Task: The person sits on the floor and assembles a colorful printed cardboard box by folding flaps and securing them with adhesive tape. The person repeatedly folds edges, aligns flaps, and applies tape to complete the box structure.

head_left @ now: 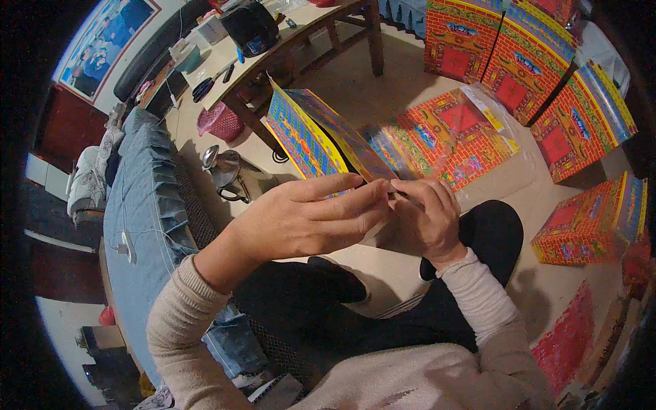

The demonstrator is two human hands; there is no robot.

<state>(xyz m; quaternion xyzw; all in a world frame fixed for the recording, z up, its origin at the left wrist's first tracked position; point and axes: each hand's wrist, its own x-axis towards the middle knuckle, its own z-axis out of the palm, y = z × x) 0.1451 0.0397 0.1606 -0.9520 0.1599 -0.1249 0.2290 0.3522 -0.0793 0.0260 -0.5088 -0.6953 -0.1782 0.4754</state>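
In front of me a brightly printed cardboard box (298,130) stands tilted, its blue patterned panels edged in yellow. My left hand (314,217) is closed with its fingertips pinching the near edge of the cardboard. From the other side my right hand (432,217) grips close by, thumb and fingers bent, and the fingertips of both hands nearly meet. What lies between the fingertips is mostly hidden. Just beyond my right hand, a flat sheet of red brick-patterned cardboard (447,133) lies on the floor.
Several assembled brick-patterned cardboard boxes (518,61) stand at the far right, with another box (581,225) nearer. A wooden table (307,41) is at the back, a pink basket (220,123) under it. A metal kettle (224,167) and a blue-covered sofa (137,225) are on the left.
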